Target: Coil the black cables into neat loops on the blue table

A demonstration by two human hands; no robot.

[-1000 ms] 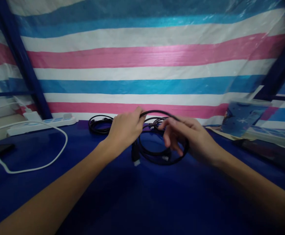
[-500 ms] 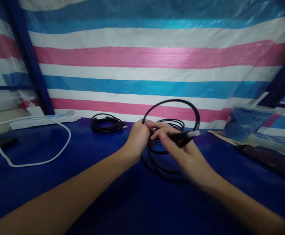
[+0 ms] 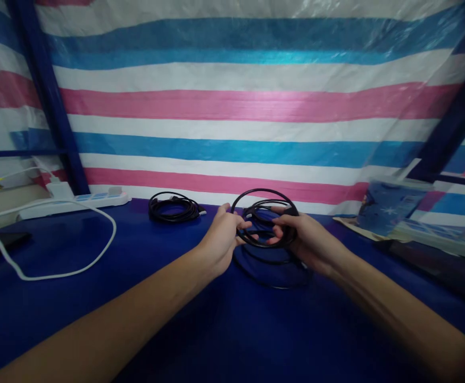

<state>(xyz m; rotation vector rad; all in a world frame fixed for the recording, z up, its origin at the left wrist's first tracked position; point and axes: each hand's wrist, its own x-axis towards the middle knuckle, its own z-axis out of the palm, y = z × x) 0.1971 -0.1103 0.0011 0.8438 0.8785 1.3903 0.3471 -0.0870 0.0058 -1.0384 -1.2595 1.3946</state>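
A black cable (image 3: 264, 199) is wound into loops above the blue tabletop (image 3: 232, 319). My left hand (image 3: 220, 239) pinches the left side of the coil with its fingers closed. My right hand (image 3: 304, 239) grips the right side of the same coil, fingers wrapped round the strands. Some loops hang down below both hands and lie on the table. The cable's plug end is hidden among the loops.
A second coiled black cable (image 3: 172, 206) lies at the back of the table. A white power strip (image 3: 76, 201) with a white cord (image 3: 57, 274) is at the back left. A blue box (image 3: 388, 205) and flat items sit at the right. A striped tarp hangs behind.
The large raised loop has been drawn down into a tighter coil. My right hand, which held the plug end out to the right, has closed onto the coil's right side.
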